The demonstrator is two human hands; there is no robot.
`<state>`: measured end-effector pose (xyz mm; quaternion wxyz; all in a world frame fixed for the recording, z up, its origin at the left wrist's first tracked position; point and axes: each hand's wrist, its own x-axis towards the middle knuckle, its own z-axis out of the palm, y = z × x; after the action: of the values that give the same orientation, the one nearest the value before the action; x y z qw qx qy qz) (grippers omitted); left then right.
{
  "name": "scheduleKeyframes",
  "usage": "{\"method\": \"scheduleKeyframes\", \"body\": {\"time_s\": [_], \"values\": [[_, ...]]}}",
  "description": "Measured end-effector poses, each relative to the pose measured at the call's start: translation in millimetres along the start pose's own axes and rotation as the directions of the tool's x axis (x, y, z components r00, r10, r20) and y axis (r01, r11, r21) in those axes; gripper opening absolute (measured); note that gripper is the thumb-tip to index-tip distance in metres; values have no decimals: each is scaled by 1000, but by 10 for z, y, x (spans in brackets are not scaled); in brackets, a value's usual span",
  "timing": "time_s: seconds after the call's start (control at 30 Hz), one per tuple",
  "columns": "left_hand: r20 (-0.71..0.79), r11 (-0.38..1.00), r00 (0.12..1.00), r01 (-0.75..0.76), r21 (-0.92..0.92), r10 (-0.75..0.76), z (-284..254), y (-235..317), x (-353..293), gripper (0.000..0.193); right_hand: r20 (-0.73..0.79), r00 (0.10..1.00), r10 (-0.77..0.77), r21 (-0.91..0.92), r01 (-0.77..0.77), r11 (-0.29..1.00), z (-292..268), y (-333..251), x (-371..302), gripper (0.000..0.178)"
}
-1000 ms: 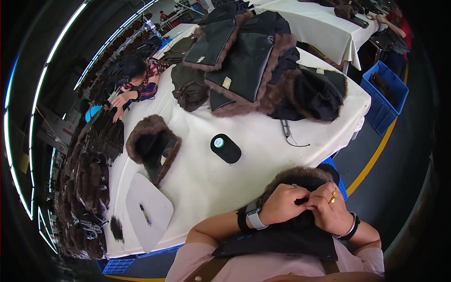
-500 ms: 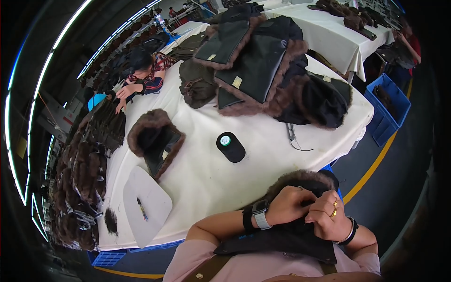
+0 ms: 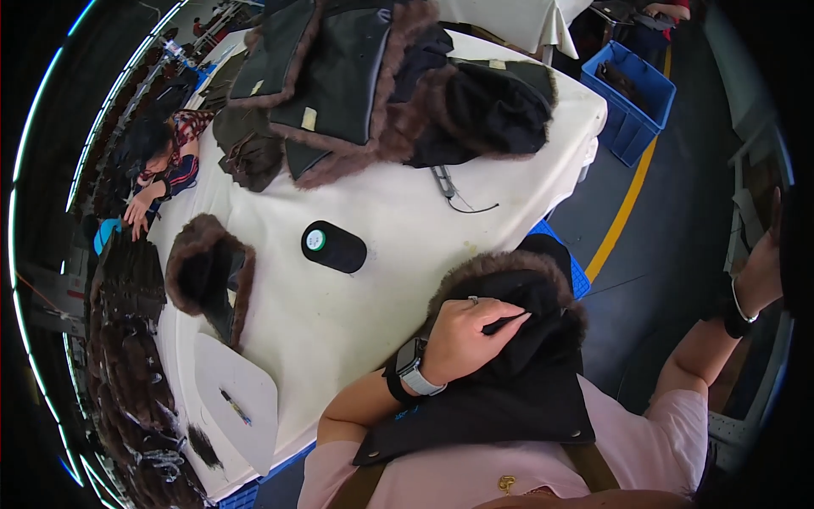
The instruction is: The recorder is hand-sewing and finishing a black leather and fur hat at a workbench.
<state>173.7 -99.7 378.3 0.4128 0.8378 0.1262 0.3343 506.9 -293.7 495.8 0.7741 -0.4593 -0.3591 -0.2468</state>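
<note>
Parting from its partner, the right hand (image 3: 759, 270) has left the soft black cloth hood edged with brown fur (image 3: 509, 284); it is now raised far to the right of my landmark, the rounded black thread cone with the white-and-green top (image 3: 333, 247); half a second ago both hands met over the hood; the right fingers point upward at the dim rim of the view, and I cannot tell how far they are spread or whether they hold anything. Left hand (image 3: 462, 338) stays at the hood, thumb and fingertips pinching its black cloth; hood lies right of the cone and nearer the wearer, by the near edge of the white cloth-covered table (image 3: 381, 310). My judgement: the cloth is down to one-handed keeping, the pinch perhaps saving the spot; the two-handed work looks interrupted rather than finished. View has swung rightward; table items seem otherwise unmoved: second dark hood trimmed in brown fur (image 3: 208, 271), left of the cone; pale round-cornered board (image 3: 254, 386) bearing a slim dark pen (image 3: 236, 407), left and nearer the wearer.
</note>
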Motion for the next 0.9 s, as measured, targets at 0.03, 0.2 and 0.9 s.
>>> {"method": "scheduleKeyframes", "body": {"time_s": [0.03, 0.2, 0.9], "values": [[19, 1000, 1000, 21, 14, -22, -21, 27, 13, 12, -35, 996, -86, -211, 77, 974, 8, 37, -18, 18], [7, 993, 995, 98, 64, -99, -62, -8, -23, 13, 390, 871, 299, -142, -264, 954, 396, 60, -587, 11], [20, 981, 982, 185, 62, -186, -87, 68, 1, 14, 919, 354, 173, -33, -368, 929, 823, -80, -1966, 10]]}}
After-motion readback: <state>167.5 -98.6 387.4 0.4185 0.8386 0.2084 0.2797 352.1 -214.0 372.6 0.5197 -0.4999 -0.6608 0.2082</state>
